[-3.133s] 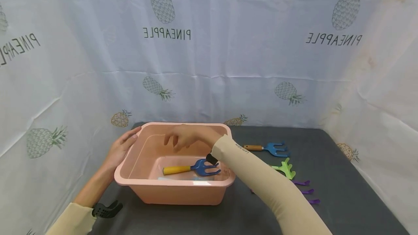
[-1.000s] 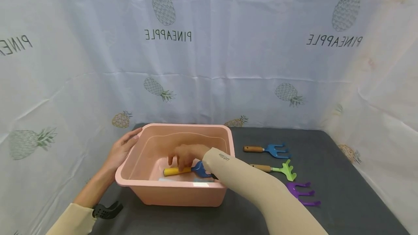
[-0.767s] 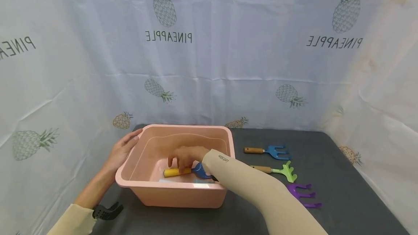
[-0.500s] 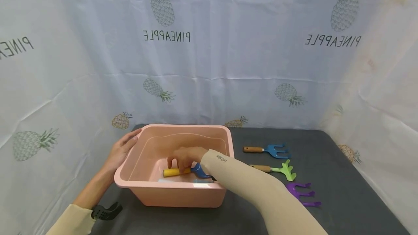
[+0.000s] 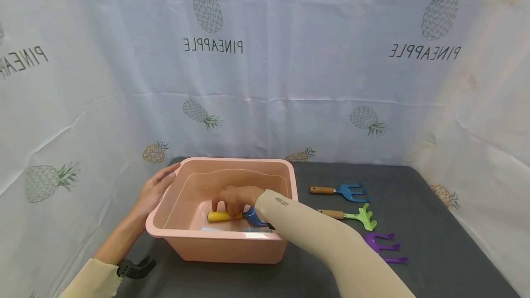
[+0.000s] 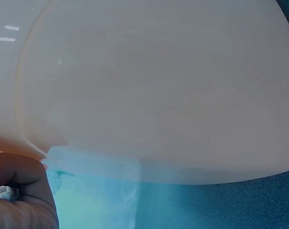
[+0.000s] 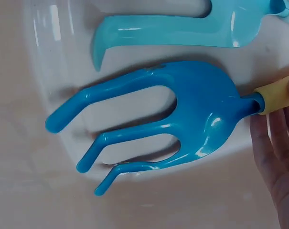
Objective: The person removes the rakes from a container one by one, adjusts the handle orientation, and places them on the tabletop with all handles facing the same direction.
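A pink plastic basin (image 5: 223, 234) stands on the dark table. My left hand (image 5: 151, 194) grips its left rim, thumb on the inner side; in the left wrist view the basin's wall (image 6: 158, 95) fills most of the picture. Inside, my right hand (image 5: 235, 199) holds the yellow handle of a blue garden hand rake (image 5: 253, 216). The right wrist view shows its three bent tines and the yellow handle (image 7: 278, 93) between thumb and fingers. Beside it lies a light blue hand rake (image 7: 182, 32), mostly hidden behind the basin's front wall in the head view.
Right of the basin lie a blue hand fork (image 5: 349, 192) with a wooden handle, a green hand rake (image 5: 363, 216) and a purple hand rake (image 5: 374, 242), partly covered by my right sleeve. Pineapple-print curtains (image 5: 265, 68) enclose the table's back and sides.
My right hand has come down from above the basin floor onto the yellow handle and taken hold of it. In the last second it barely moves. My left hand stays on the rim.
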Demonstrator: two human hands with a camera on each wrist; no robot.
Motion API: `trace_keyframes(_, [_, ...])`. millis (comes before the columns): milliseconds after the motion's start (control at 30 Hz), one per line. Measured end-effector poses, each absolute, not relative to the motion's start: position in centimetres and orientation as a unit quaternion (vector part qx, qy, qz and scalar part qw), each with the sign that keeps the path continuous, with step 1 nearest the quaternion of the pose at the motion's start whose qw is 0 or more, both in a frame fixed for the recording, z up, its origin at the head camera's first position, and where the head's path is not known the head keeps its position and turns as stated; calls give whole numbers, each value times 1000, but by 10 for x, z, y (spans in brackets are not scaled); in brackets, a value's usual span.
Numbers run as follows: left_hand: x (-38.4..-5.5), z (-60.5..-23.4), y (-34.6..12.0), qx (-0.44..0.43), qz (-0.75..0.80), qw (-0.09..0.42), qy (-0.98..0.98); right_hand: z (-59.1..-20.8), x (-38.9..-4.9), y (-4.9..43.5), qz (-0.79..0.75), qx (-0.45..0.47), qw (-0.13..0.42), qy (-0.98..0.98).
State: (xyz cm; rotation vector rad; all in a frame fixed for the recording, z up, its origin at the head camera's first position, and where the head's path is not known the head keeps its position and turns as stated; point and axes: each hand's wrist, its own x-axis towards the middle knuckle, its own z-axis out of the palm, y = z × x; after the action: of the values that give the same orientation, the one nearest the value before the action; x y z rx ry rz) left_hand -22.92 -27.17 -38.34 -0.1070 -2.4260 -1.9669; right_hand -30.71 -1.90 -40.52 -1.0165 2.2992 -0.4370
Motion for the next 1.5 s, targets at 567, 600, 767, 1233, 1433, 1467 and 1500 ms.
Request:
trace_keyframes(567, [-231, -384, -271, -30, -627, 6, -778, -398, -320, -22, -175, -419, 252, 854])
trace_keyframes(600, [-232, -384, -271, -31, -627, 5, -778, -396, -320, -22, -181, -419, 256, 852])
trace_keyframes(767, [-232, -384, -273, -32, -636, 7, -771, -391, -320, -22, -188, -429, 266, 843])
trace_keyframes(1233, [-232, -385, -272, -33, -643, 3, -765, -382, -322, -20, -201, -440, 272, 832])
trace_keyframes(1433, [-232, -385, -273, -35, -633, 3, -773, -381, -326, -20, -204, -444, 264, 832])
trace_keyframes(1467, [-232, -385, -273, -35, -632, 4, -774, -380, -326, -20, -209, -444, 264, 831])
trace_keyframes(1500, [-233, -385, -273, -35, -632, 4, -774, -380, -326, -20, -217, -443, 266, 828])
